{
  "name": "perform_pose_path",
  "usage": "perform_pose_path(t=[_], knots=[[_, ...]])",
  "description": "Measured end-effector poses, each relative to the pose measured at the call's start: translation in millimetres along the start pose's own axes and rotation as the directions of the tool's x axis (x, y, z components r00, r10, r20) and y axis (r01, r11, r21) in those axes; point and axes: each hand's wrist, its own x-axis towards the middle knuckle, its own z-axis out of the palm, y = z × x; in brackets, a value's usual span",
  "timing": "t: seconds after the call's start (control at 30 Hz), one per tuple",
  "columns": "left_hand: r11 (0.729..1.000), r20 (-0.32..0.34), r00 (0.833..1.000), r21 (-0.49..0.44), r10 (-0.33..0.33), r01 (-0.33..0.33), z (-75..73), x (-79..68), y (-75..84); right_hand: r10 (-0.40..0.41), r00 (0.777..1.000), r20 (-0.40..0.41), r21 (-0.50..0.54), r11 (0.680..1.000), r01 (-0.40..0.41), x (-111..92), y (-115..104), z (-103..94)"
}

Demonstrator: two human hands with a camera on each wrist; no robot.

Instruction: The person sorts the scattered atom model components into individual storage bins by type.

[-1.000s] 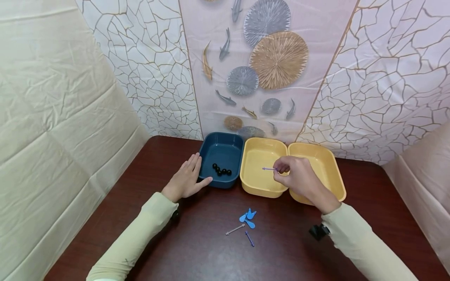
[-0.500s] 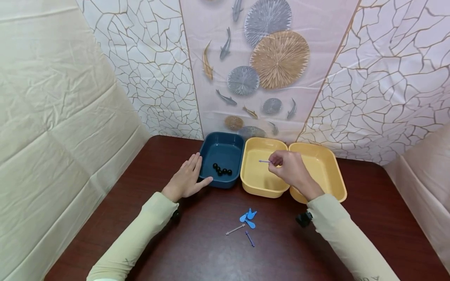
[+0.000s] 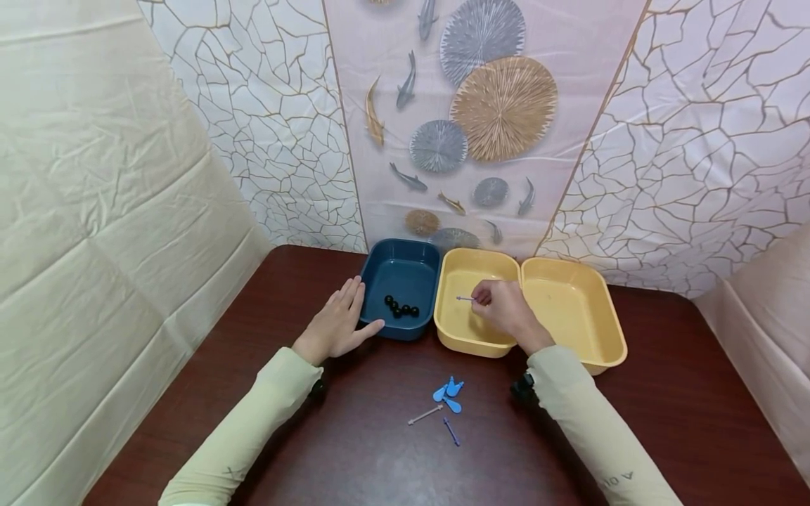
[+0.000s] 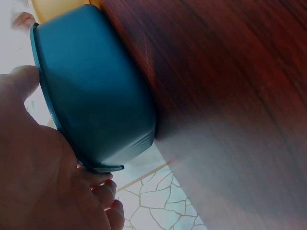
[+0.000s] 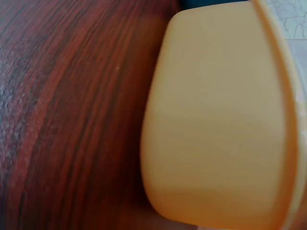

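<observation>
My right hand (image 3: 503,307) pinches a thin lilac stick with knobbed ends (image 3: 465,299) above the middle yellow tray (image 3: 471,347). Splayed fingers of my left hand (image 3: 332,325) rest against the near left rim of the dark blue tray (image 3: 399,332), where several glossy black balls (image 3: 397,309) lie. The left wrist view has the left hand (image 4: 43,167) with its thumb touching the rim of the blue tray (image 4: 91,86). Only the outside of a yellow tray (image 5: 216,120) and the table appear in the right wrist view; the right hand is out of its frame.
On the table (image 3: 354,450) before the trays lie several blue drop-shaped pieces (image 3: 452,405), a greyish stick (image 3: 425,415) and a purple stick (image 3: 451,431). A second yellow tray (image 3: 569,309) adjoins the middle one on the right. Patterned cloth (image 3: 297,140) hangs behind the table.
My right hand has moved left with the lilac stick, from the middle tray's right edge to over its inside. My left hand stays at the blue tray.
</observation>
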Motion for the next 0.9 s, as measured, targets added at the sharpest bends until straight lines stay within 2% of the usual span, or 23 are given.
perform_pose_path(t=[0.13,0.27,0.37,0.57,0.7,0.9], knots=[[1.0,-0.001,1.0,0.002,0.0,0.0,0.8,0.1,0.5,-0.021,0.999,0.026,-0.013,1.0,0.021,0.3,3.8,4.3],[1.0,0.005,1.0,0.008,0.0,0.0,2.4,1.3,-0.7,-0.009,0.999,0.049,-0.011,1.0,0.009,-0.8,1.3,-1.0],[1.0,0.006,1.0,0.013,0.002,-0.002,1.6,1.2,-0.6,-0.002,0.998,0.055,-0.01,1.0,0.003,-2.6,-4.9,-11.0],[1.0,0.005,1.0,0.011,0.005,-0.006,1.2,1.4,-1.1,-0.057,0.997,0.052,-0.043,0.997,0.059,-12.2,-21.6,-34.4],[1.0,0.005,1.0,0.011,0.002,-0.002,1.3,1.6,-1.4,-0.08,0.994,0.08,-0.052,0.995,0.084,-23.9,-33.7,-48.7],[1.0,-0.002,1.0,0.013,0.005,-0.005,1.5,1.7,-1.7,-0.073,0.991,0.11,-0.049,0.996,0.079,-43.4,-51.7,-63.1]])
